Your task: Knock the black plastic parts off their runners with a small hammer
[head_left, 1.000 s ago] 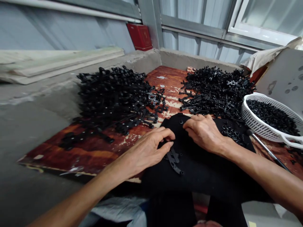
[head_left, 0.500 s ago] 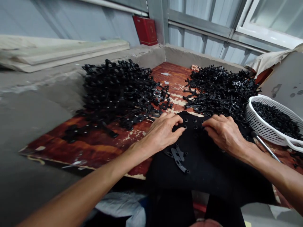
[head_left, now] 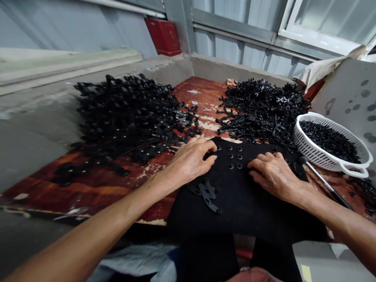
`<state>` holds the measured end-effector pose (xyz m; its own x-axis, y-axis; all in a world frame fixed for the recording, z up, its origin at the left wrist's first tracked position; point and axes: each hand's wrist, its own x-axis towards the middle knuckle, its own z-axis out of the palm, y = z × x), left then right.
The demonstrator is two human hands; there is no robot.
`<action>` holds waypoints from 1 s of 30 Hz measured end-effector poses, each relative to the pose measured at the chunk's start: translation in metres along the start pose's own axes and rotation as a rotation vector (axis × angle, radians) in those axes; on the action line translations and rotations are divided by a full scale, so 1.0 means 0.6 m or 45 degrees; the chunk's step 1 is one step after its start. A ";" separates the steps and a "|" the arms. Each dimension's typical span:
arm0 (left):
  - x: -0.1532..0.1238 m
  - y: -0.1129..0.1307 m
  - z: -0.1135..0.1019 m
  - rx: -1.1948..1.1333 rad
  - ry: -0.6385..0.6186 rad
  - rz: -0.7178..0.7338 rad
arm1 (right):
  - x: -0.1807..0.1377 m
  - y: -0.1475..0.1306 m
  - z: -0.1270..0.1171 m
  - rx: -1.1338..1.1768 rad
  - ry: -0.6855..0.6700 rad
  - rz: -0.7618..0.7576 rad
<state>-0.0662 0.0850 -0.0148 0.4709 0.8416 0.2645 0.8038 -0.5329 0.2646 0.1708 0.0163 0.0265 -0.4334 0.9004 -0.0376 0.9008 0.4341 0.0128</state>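
A black cloth pad lies at the near edge of a worn red-brown board. Several small black round caps stand in rows on the pad's far part. My left hand rests at the pad's left edge, fingertips pinched on the cloth beside the leftmost caps; whether a cap sits between them is hidden. My right hand lies palm down on the pad just right of the caps, fingers curled. A few flat black plastic strips lie on the pad below my left hand.
A big heap of black plastic parts fills the board's left. A second heap lies at the back right. A white slotted basket of small black pieces stands at right, a thin rod tool beside it. Concrete ledge and red box behind.
My left hand went from the strips up to the pad's far left edge. My right hand slid right and back, uncovering the rows of caps. The view shifted slightly.
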 end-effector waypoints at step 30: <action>-0.055 0.103 -0.032 -0.624 0.048 -0.105 | 0.040 -0.066 0.014 0.755 0.328 0.035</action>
<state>-0.0391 0.0228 0.0108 0.3921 0.8838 0.2553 0.5680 -0.4509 0.6885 0.1253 0.0205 0.0165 -0.3366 0.9209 0.1967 0.7421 0.3880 -0.5466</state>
